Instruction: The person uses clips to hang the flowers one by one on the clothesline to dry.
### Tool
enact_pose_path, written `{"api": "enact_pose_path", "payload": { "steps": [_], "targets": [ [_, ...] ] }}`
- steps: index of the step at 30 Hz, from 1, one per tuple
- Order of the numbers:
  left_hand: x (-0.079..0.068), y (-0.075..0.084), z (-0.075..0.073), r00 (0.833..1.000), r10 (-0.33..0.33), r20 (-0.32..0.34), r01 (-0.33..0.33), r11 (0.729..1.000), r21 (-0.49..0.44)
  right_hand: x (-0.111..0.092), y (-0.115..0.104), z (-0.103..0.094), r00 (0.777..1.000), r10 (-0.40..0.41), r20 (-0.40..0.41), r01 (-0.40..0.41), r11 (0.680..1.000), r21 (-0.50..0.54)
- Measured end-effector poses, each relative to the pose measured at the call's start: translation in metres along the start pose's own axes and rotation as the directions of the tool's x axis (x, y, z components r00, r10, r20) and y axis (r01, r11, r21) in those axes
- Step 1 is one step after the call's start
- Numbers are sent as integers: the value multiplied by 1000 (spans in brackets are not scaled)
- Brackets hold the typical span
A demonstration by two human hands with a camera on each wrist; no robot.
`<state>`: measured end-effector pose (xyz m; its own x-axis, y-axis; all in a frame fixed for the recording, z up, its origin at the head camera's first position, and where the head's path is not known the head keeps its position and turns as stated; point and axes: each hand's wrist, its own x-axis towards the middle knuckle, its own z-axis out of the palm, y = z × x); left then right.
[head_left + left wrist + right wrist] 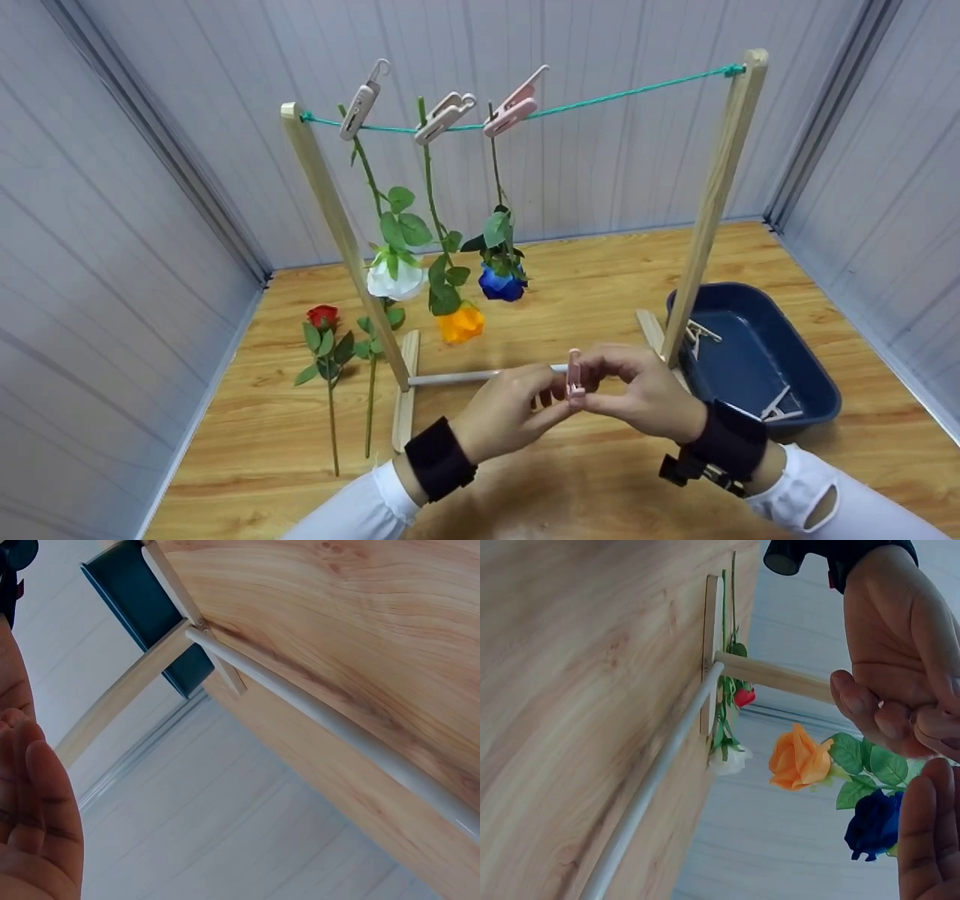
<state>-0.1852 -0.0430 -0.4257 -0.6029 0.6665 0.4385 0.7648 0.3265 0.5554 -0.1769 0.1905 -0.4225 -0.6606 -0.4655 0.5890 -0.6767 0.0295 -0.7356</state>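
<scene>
A small pink clothespin is held upright above the table between both hands in the head view. My left hand pinches it low, thumb stretched toward its bottom end. From the other side my right hand grips it between thumb and curled fingers. Fingers hide part of it, and neither wrist view shows it. Behind hangs a green line on which three clothespins hold upside-down roses: a white rose, an orange rose and a blue rose.
Wooden posts and a white bar form the rack. At right, a dark blue basin contains loose clothespins. On the table's left lie a red rose and another stem, its bloom hidden in the head view.
</scene>
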Motion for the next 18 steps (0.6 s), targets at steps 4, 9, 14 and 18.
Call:
{"api": "enact_pose_path", "payload": {
  "steps": [4, 9, 14, 18],
  "targets": [
    [-1, -1, 1, 999, 45, 3, -45, 999, -8, -2, 2, 3, 1000, 11, -14, -11, 1000, 9],
    [-2, -2, -4, 997, 27, 68, -30, 999, 36, -2, 1, -3, 997, 75, 37, -73, 996, -52],
    [-2, -3, -16, 983, 9, 181, -51, 973, 225, 1, -1, -14, 992, 77, 104, -48, 965, -257],
    [-2, -3, -22, 963, 36, 265, -147, 901, 409, 5, -1, -16, 979, 15, 202, 66, 918, -391]
  ]
}}
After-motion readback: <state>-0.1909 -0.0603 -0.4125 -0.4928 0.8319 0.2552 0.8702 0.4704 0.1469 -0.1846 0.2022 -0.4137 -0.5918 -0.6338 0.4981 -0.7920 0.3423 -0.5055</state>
